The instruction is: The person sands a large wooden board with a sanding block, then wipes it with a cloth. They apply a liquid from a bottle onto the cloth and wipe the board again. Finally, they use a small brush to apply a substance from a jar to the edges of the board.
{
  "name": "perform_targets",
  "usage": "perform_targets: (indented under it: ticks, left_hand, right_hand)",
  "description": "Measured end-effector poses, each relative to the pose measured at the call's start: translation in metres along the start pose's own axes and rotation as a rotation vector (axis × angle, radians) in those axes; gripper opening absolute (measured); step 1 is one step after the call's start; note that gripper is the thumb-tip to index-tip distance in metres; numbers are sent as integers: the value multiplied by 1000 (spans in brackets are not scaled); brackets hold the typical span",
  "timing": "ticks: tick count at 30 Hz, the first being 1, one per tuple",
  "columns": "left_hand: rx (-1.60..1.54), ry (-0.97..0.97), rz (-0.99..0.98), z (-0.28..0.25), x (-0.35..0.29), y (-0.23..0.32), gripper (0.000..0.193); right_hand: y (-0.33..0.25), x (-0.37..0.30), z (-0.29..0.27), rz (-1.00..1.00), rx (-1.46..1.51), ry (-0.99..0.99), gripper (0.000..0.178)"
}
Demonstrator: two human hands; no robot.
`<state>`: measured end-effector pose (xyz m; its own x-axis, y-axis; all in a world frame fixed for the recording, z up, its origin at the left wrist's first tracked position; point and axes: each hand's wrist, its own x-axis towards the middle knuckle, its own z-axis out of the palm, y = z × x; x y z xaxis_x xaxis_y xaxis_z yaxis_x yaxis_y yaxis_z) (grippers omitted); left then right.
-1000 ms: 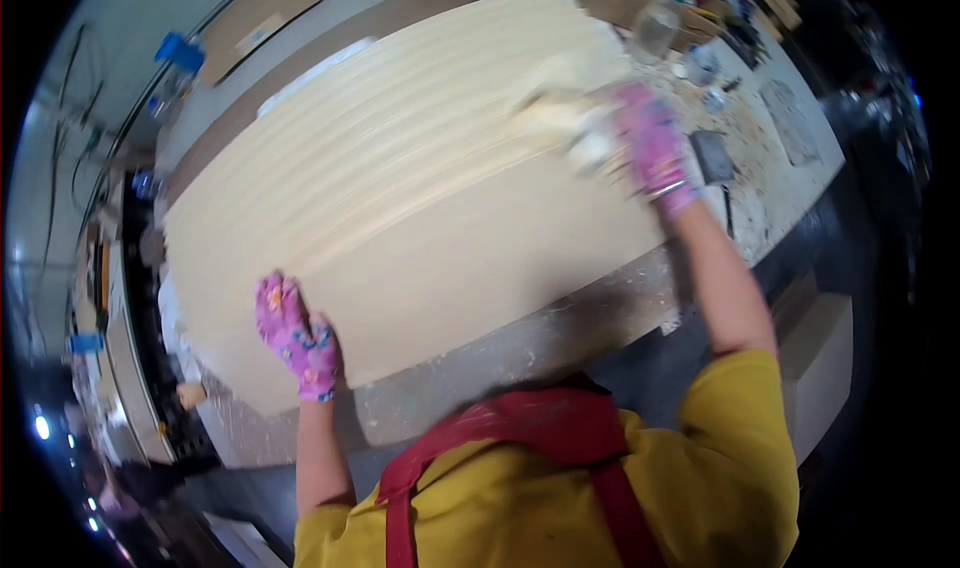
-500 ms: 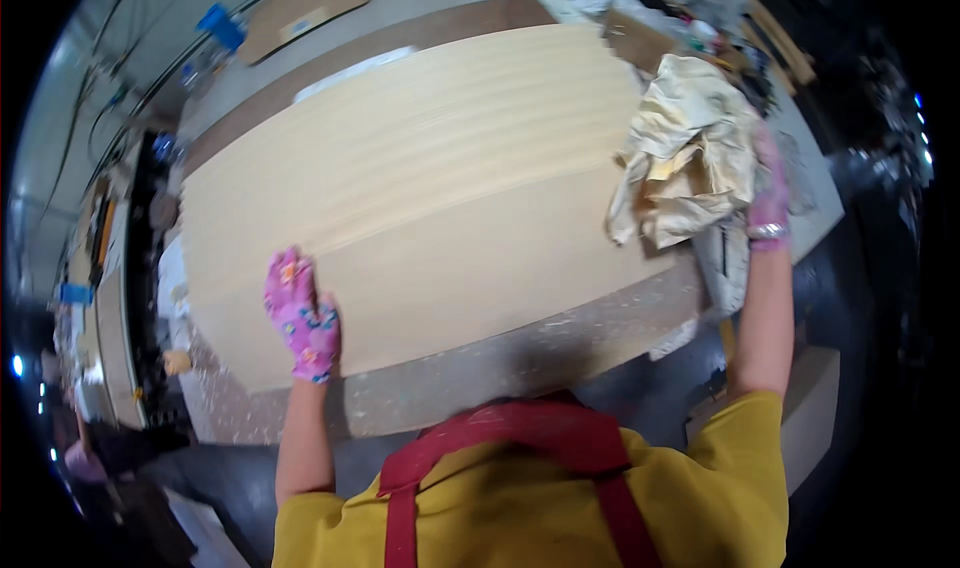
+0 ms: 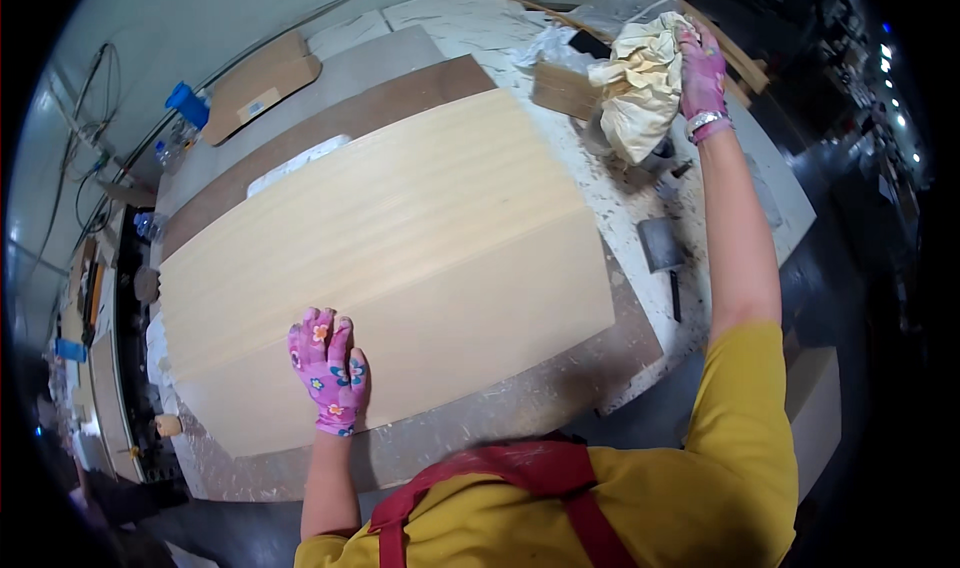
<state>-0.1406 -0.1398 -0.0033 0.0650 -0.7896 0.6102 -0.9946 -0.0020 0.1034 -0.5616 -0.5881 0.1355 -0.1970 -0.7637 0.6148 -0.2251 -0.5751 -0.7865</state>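
Clamps cream cloth (image 3: pixel 640 93) in right hand (image 3: pixel 704 73) toward far-right corner of table (image 3: pixel 450 10), rests spread left hand (image 3: pixel 327 373) on board (image 3: pixel 470 208) by near edge, best with cloth bunched, board steady.

The view looks from the person's own head, steeply down and a little forward. It is rather near to the left hand (image 3: pixel 328 373) and the right hand (image 3: pixel 704 73), and takes in the bench (image 3: pixel 612 185) around them. The lens is very wide: straight edges beyond the hands bend, and the forearms (image 3: pixel 738 218) show below them.
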Motion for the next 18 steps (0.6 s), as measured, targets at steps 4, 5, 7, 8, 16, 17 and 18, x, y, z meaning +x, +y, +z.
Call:
perform_targets:
  ticks: [4,5,7,8,16,17,18]
  left_hand:
    - [7,-25,-37,-1,3,4,33]
    - [2,-26,-37,-1,3,4,33]
    - [-8,-47,-51,1,4,4,33]
    - [-9,-69,-65,-1,3,3,33]
    - [-72,-26,-35,-12,3,-4,35]
    - [-138,-17,-55,-9,5,-4,36]
    - [-196,-11,-73,-9,8,-4,37]
  right_hand:
    - [55,-2,48,-108,-561,-231,48]
    - [80,-2,47,-91,-659,-292,47]
    - [120,12,38,-64,-707,-345,47]
    - [137,19,34,-50,-653,-340,48]
    - [65,-33,4,-335,-541,-487,48]
    - [47,-34,-8,-360,-538,-493,46]
    - [18,-42,-11,-324,-407,-546,47]
